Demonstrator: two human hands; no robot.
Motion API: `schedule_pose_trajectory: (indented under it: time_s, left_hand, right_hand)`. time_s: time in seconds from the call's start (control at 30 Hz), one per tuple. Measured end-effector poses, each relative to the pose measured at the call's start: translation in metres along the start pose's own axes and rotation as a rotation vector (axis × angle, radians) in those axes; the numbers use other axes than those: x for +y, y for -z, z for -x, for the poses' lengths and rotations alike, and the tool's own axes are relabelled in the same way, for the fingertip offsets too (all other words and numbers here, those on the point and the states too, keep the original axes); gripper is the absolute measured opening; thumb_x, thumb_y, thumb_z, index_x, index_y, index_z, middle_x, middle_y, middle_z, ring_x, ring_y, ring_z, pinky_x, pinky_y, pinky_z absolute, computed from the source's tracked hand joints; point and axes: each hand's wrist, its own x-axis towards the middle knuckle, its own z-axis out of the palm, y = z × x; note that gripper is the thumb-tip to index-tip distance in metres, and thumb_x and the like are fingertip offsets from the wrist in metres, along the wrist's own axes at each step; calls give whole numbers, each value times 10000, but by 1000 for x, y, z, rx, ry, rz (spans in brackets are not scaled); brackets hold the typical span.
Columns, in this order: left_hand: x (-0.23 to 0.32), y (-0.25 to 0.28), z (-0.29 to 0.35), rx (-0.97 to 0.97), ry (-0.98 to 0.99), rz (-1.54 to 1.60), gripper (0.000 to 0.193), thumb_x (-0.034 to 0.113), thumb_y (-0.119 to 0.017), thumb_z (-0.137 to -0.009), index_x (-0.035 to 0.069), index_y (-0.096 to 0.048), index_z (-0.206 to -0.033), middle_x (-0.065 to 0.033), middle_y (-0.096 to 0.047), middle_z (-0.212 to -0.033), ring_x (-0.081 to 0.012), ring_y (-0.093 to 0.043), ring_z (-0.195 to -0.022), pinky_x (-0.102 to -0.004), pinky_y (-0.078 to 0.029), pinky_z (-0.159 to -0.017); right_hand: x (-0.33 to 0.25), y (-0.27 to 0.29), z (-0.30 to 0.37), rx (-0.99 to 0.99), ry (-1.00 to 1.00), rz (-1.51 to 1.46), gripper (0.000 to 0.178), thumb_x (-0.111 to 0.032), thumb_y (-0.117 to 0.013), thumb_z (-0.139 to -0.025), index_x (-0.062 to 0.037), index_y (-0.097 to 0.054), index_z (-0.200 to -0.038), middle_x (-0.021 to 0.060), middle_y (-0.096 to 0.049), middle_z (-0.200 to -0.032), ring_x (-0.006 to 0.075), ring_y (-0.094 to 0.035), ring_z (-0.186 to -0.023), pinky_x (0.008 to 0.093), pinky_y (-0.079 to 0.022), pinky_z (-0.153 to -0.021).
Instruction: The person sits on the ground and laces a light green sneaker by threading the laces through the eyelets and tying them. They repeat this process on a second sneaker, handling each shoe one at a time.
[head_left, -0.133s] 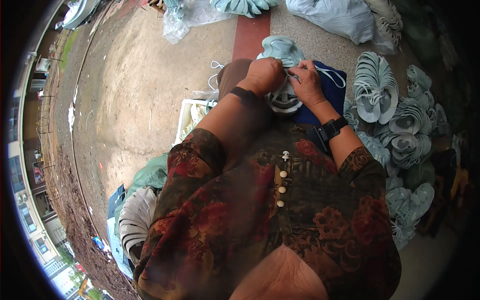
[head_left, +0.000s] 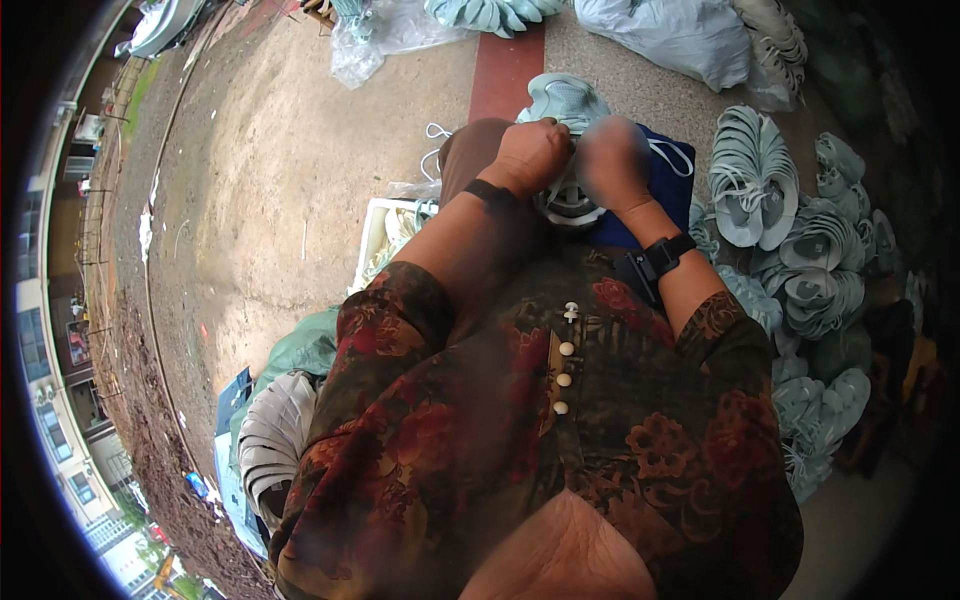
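A pale blue-green shoe upper (head_left: pixel 567 98) lies across my lap, partly over a dark blue cloth (head_left: pixel 668 190). My left hand (head_left: pixel 537 157) is closed in a fist at the left side of its middle; what the fingers grip is hidden. Close beside it, over the right side of the upper, is my right hand (head_left: pixel 613 162), smeared so that its fingers cannot be read. A pale shoelace (head_left: pixel 678 157) loops out to the right past that hand. Below the hands shows the rounded, white-edged end of the upper (head_left: pixel 572 207).
Stacked pale uppers (head_left: pixel 752 180) lie at the right, with more bundles (head_left: pixel 818 260) beyond. A white box (head_left: pixel 370 235) of laces stands left of my knee. Grey-white uppers (head_left: pixel 275 425) sit near a green bag (head_left: pixel 305 345). A stuffed plastic bag (head_left: pixel 665 35) lies ahead.
My right hand is smeared now; a moment ago its fingers showed pinched together over the upper. My left hand stays closed in nearly the same place.
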Motion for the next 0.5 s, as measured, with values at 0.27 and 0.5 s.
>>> schedule_pose_trajectory:
  time_s: [0.27,0.5]
  left_hand:
    - [2,37,-10,-170,-54,-81,135,179,-565,-723,62,-634,-723,-146,-632,-729,-322,-631,-682,-415,-511,-622]
    - [-32,32,21,-78,52,99,128,168,-607,-712,41,-618,-724,-167,-608,-724,-324,-606,-669,-393,-490,-616]
  right_hand:
    - [-3,10,6,-52,-51,-55,294,-37,-687,-666,-81,-648,-955,134,-520,-977,292,-543,-892,359,-464,-763]
    - [-10,14,2,-55,284,89,291,-25,-702,-646,-77,-638,-924,133,-513,-1061,283,-563,-864,331,-467,-753]
